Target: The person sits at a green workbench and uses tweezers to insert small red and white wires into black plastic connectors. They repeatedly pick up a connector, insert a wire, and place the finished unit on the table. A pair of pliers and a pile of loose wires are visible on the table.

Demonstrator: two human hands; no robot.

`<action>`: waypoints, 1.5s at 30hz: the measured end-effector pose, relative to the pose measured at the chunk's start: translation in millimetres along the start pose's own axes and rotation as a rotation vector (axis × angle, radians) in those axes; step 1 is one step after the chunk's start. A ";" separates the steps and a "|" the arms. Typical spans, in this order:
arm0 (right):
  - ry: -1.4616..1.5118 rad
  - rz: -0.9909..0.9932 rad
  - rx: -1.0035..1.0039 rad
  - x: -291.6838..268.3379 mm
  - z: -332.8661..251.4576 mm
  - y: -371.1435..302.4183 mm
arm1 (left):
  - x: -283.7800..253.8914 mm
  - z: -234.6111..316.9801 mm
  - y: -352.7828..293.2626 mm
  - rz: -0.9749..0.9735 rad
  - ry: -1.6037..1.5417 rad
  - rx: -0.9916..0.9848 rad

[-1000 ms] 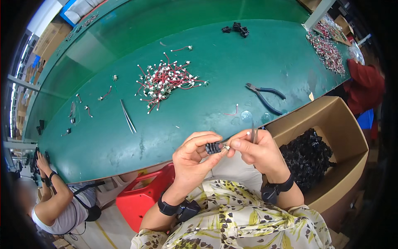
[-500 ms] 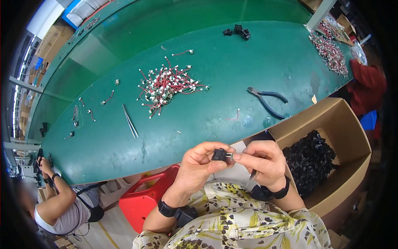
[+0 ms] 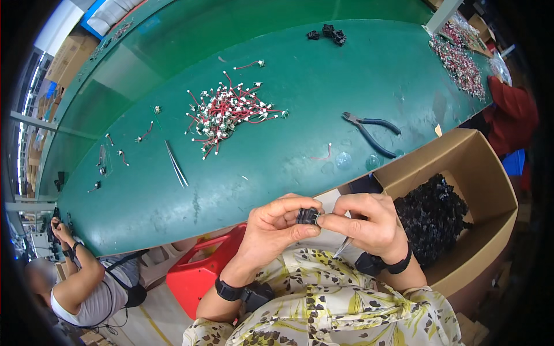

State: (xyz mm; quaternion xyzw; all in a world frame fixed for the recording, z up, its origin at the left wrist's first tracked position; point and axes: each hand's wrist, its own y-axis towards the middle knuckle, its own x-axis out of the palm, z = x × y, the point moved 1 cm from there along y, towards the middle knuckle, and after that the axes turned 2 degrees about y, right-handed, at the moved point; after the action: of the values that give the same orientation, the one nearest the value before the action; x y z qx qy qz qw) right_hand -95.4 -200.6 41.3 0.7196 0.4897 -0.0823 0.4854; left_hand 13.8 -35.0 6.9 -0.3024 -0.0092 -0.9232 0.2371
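Observation:
My left hand is closed around a small black plastic housing, pinched between thumb and fingers. My right hand meets it from the right, thumb and forefinger pinching a tiny pale-green part at the housing's end. How deep that part sits in the housing is hidden by the fingertips. Below the right palm sticks out a slim silver pointed tool, its other end covered by the hand. Both hands are in front of the table's near edge, above my lap.
On the green table lie a pile of red-wired connectors, tweezers, cutting pliers and black pieces. A cardboard box of black parts stands right. A red stool and another person are left.
The fingertips of both hands have come closer together, and the metal pins that showed between them are now mostly covered. The housing has turned slightly. The whole view has shifted a little.

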 end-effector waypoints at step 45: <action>-0.073 -0.240 0.456 -13.2 -26.2 -14.7 | 12.3 -10.2 -7.7 0.152 -0.026 -0.219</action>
State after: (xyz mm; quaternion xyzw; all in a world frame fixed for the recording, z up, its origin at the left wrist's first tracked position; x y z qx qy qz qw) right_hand -123.0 -187.6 53.5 0.7436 0.5226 -0.2737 0.3148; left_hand -3.9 -35.1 6.4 -0.3384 0.1115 -0.8939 0.2719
